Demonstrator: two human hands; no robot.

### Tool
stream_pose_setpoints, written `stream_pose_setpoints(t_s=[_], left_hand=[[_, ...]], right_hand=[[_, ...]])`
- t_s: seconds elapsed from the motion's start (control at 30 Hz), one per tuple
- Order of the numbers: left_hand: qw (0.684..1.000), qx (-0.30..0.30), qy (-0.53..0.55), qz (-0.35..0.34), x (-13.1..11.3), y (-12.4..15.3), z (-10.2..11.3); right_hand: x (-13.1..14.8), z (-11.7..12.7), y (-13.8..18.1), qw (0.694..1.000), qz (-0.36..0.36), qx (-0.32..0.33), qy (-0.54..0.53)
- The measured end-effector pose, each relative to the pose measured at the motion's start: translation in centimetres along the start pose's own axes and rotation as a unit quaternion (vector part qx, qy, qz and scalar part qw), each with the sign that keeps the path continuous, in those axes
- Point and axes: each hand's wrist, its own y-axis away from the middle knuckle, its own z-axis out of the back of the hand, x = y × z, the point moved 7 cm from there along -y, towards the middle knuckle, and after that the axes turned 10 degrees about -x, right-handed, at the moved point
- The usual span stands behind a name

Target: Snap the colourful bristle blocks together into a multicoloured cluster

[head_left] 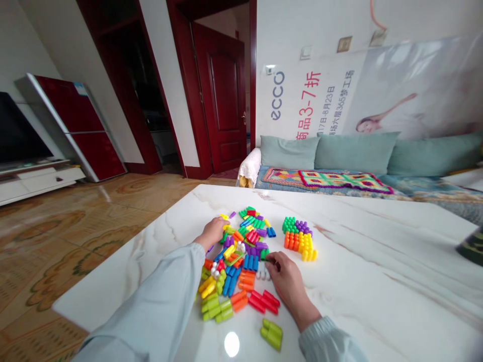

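A loose pile of colourful plastic building blocks (251, 250), shaped like joined pegs, lies on the white marbled table (377, 281). At the pile's far left edge, my left hand (214, 232) has its fingers bent and close together among yellow and green blocks; what they hold, if anything, is hidden. On the pile's right side, my right hand (289, 279) has loosely curled fingers, thumb apart from them, beside a greyish-white block (263, 272). No block shows in its grasp. Nearer me lie red blocks (264, 301) and a lime-green block (271, 334).
Green, purple, orange and yellow blocks stand upright in a tight group (300, 238) right of the pile. A dark camouflage-patterned item (471, 246) sits at the table's right edge. Beyond the table is a sofa with green cushions (354, 152).
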Motion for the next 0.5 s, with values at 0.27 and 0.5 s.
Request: stream_pose_setpoints(t_s=[0.27, 0.5], left_hand=[[0.975, -0.166, 0.128, 0.078, -2.2, 2.3, 2.8], [0.819, -0.048, 0.531, 0.212, -9.4, 10.8, -3.2]], right_hand=[[-0.2, 0.1, 0.0, 1.000, -0.005, -0.007, -0.010], [0.5, 1.2, 0.0, 0.986, -0.026, -0.073, -0.149]])
